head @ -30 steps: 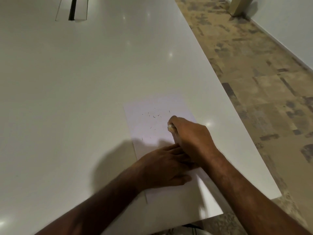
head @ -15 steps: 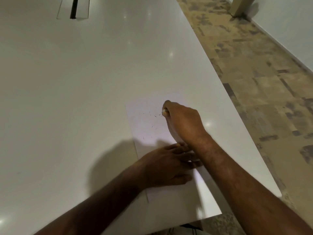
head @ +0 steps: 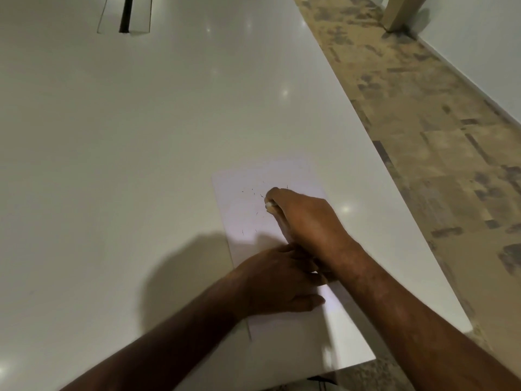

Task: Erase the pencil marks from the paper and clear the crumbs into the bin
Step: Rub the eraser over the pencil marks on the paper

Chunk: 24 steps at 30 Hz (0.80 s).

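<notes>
Drawing back toward the person since half a second ago, the right hand [head: 304, 218] is now working lower on the paper [head: 245, 204], after reaching the sheet's far part.

Nearest the camera, both forearms are entering from the bottom edge, cut off by the frame and blurred. The left hand [head: 279, 280] is lying on the near part of the sheet with fingers mostly straight, pressing it against the bench [head: 141, 136]; its fingertips are passing under the right wrist and are hard to make out.

Just beyond, the right hand is curling its fingers around a small pale eraser [head: 269, 204], of which only a sliver is showing at the fingertips, its shape hidden by the knuckles. The eraser is resting against the paper near the middle of the sheet.

The paper is white and faintly violet, lying near the bench's right edge with its right part covered by the arms. Dark specks [head: 253, 193] are scattering over it left of and beyond the eraser; whether they are crumbs or pencil marks cannot be told.

Farther off, a dark slot [head: 126, 14] is sitting in the white bench, cut off at the top. To the right, mottled brown floor [head: 423, 122] is running along the bench.
</notes>
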Tool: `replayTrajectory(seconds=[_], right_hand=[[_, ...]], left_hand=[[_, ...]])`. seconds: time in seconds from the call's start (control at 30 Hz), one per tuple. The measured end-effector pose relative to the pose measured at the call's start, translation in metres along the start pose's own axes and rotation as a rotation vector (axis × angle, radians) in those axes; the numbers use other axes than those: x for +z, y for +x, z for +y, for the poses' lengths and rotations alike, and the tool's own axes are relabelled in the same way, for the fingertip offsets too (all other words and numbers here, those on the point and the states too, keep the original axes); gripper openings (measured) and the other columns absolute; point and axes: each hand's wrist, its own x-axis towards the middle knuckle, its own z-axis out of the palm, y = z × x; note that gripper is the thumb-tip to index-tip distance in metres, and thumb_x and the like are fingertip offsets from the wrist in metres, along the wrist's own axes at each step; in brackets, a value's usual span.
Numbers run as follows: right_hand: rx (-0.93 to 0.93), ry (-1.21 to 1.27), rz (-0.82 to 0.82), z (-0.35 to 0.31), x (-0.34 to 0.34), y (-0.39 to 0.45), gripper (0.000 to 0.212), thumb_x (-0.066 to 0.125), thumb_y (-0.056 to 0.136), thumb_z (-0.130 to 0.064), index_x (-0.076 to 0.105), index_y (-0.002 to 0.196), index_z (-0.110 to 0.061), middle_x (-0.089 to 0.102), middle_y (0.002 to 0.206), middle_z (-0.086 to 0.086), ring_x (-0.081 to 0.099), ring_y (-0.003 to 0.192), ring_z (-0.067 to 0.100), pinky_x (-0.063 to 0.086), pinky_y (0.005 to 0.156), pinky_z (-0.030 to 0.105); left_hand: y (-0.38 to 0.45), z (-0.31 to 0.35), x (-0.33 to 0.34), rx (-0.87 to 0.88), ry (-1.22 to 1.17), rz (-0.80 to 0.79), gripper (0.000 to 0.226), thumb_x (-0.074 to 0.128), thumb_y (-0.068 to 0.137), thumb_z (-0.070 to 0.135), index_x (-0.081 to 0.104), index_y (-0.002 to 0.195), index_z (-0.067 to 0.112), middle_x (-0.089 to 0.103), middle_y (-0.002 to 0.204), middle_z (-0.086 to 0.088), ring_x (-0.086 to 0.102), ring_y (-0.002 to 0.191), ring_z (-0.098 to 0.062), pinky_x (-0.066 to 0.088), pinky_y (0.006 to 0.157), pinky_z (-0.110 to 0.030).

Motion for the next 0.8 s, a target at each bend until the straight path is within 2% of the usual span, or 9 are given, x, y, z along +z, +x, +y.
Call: replayTrajectory(seconds=[0.17, 0.3, 0.4, 0.53, 0.7, 0.8], right_hand=[[0.017, -0.021, 0.036, -0.005, 0.003, 0.014, 0.013, 0.048, 0.111, -0.030, 0.059, 0.107, -0.024, 0.066, 0.089, -0.006, 0.059, 0.070, 0.017, 0.055, 0.066, 0.039], [0.009, -0.014, -0.065, -0.009, 0.000, 0.003, 0.012, 0.047, 0.111, -0.028, 0.058, 0.108, -0.025, 0.064, 0.092, -0.008, 0.057, 0.079, 0.018, 0.053, 0.068, 0.039], [0.041, -0.039, -0.014, -0.010, 0.002, 0.014, 0.011, 0.048, 0.111, -0.027, 0.059, 0.108, -0.026, 0.064, 0.091, -0.008, 0.057, 0.078, 0.018, 0.052, 0.066, 0.038], [0.039, -0.005, -0.046, -0.011, 0.002, 0.004, 0.012, 0.048, 0.110, -0.027, 0.058, 0.106, -0.023, 0.063, 0.089, -0.007, 0.055, 0.078, 0.020, 0.053, 0.067, 0.042], [-0.009, -0.005, -0.036, -0.006, 0.005, 0.013, 0.011, 0.048, 0.110, -0.027, 0.057, 0.104, -0.026, 0.062, 0.089, -0.007, 0.056, 0.079, 0.019, 0.054, 0.068, 0.041], [-0.076, -0.007, -0.079, -0.001, 0.007, 0.011, 0.009, 0.048, 0.109, -0.027, 0.055, 0.104, -0.029, 0.063, 0.092, -0.008, 0.055, 0.082, 0.019, 0.053, 0.069, 0.042]], left_hand=[[0.001, 0.001, 0.000, -0.001, -0.019, -0.017, 0.046, 0.056, 0.105, 0.042, 0.059, 0.142, 0.016, 0.068, 0.133, -0.004, 0.046, 0.136, -0.019, 0.031, 0.121, -0.040], [0.001, 0.004, -0.004, -0.004, -0.038, 0.046, 0.038, 0.066, 0.100, 0.038, 0.067, 0.129, 0.013, 0.072, 0.125, -0.003, 0.057, 0.122, -0.018, 0.039, 0.114, -0.034], [0.002, 0.003, -0.005, -0.007, -0.044, 0.028, 0.039, 0.063, 0.102, 0.038, 0.067, 0.130, 0.012, 0.071, 0.128, -0.004, 0.054, 0.127, -0.019, 0.031, 0.116, -0.032], [0.001, 0.006, -0.008, -0.019, -0.082, 0.021, 0.029, 0.068, 0.099, 0.034, 0.072, 0.117, 0.012, 0.075, 0.116, -0.003, 0.067, 0.112, -0.021, 0.046, 0.108, -0.035], [0.002, 0.001, -0.002, -0.015, -0.012, 0.008, 0.044, 0.060, 0.103, 0.039, 0.063, 0.137, 0.013, 0.071, 0.127, -0.006, 0.059, 0.125, -0.024, 0.039, 0.115, -0.039], [0.000, 0.000, 0.002, -0.024, 0.033, -0.044, 0.048, 0.052, 0.105, 0.045, 0.057, 0.144, 0.018, 0.069, 0.129, -0.005, 0.060, 0.122, -0.026, 0.041, 0.111, -0.040]])
